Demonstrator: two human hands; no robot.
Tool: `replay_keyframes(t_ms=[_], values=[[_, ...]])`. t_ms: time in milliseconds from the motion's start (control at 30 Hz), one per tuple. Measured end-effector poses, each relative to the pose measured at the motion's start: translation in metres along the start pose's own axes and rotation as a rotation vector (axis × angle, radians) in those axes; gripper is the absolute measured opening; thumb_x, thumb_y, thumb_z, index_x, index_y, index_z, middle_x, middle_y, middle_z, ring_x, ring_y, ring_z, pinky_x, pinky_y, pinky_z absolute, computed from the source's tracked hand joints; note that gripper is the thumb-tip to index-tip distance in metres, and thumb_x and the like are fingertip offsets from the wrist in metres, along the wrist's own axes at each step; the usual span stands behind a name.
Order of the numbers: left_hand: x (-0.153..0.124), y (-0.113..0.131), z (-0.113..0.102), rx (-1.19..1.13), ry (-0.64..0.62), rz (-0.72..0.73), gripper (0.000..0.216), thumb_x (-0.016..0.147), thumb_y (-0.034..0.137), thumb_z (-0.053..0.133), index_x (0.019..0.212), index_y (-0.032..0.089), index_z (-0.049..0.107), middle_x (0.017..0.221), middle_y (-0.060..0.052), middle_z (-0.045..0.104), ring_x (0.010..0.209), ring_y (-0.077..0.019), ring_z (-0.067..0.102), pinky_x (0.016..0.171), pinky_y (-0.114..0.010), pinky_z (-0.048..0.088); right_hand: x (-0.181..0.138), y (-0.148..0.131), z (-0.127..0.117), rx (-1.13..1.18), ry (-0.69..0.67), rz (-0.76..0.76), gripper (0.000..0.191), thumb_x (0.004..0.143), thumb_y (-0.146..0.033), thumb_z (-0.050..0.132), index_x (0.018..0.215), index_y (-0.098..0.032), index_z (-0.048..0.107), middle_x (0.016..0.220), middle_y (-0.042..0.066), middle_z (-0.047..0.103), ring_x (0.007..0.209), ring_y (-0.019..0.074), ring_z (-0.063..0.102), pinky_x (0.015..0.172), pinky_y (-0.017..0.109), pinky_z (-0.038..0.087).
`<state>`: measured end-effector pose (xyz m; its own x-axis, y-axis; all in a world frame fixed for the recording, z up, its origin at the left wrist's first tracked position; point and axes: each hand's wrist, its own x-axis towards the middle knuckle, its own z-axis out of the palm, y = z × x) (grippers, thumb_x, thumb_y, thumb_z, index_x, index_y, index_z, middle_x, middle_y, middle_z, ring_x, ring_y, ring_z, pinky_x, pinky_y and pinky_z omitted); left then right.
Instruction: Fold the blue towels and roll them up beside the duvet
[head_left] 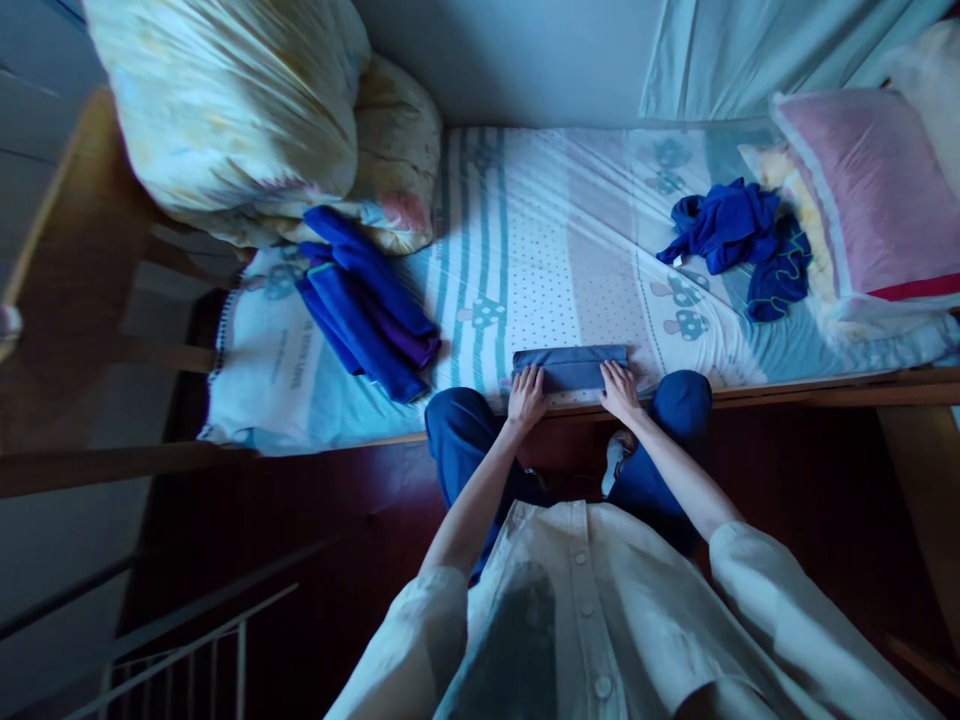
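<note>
The bed (570,240) fills the room from left to right, its patterned sheet stretched flat, and a big bundled duvet (232,110) sits at the far left end with a pink pillow (877,190) at the far right. On the left part of the sheet lies a stack of folded blue clothes (367,305), and well apart from it, near the pillow, a loose heap of blue clothes (739,240) lies crumpled and unfolded. At the near edge of the bed, right in front of the person, is the folded cloth (570,367), a narrow grey-blue strip lying flat on the sheet with its long side along the bed's wooden rail. The left hand (526,397) rests flat on its left end and the right hand (619,390) flat on its right end, both with fingers spread and open, pressing down rather than pinching anything. To my eye the cloth is light and soft, with no stiffness of its own, so it would probably sag and unfold if lifted by one corner. It looks best taken at both short ends together, or from underneath with flat palms, so the layers stay stacked. The fabric looks matte and unlikely to slip.
</note>
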<state>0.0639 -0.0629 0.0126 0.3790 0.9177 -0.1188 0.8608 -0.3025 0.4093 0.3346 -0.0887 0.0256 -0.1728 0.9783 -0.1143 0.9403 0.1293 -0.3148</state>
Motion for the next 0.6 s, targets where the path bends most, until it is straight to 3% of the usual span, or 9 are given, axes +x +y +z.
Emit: replay_keyframes(t_ms=[133,367,600], values=[[0.012,-0.006,0.006,0.080,-0.076,-0.017,0.069,0.090,0.008,0.043,0.159,0.006,0.039,0.164,-0.022,0.042,0.156,-0.0329,0.034,0.128,-0.054,0.026,0.011,0.001,0.009,-0.099,-0.084,0.044,0.061,0.091,-0.005,0.048,0.152,-0.004,0.050,0.160,0.024,0.047,0.155,0.0283,0.038,0.125,0.050,0.031],[0.032,-0.018,-0.007,0.128,-0.147,0.004,0.064,0.090,0.003,0.042,0.153,0.010,0.050,0.156,-0.023,0.052,0.147,-0.0322,0.048,0.125,-0.051,0.033,0.036,0.000,-0.003,-0.179,-0.132,0.074,0.055,0.095,-0.002,0.043,0.146,-0.013,0.059,0.150,0.023,0.059,0.141,0.0299,0.055,0.117,0.050,0.041],[0.008,-0.013,-0.016,-0.012,-0.251,-0.045,0.056,0.084,0.002,0.050,0.136,0.017,0.065,0.136,-0.021,0.067,0.127,-0.0301,0.065,0.114,-0.044,0.046,0.006,-0.014,-0.027,-0.106,-0.314,0.187,0.046,0.095,-0.002,0.045,0.134,-0.013,0.066,0.125,0.022,0.073,0.121,0.0286,0.066,0.113,0.043,0.040]])
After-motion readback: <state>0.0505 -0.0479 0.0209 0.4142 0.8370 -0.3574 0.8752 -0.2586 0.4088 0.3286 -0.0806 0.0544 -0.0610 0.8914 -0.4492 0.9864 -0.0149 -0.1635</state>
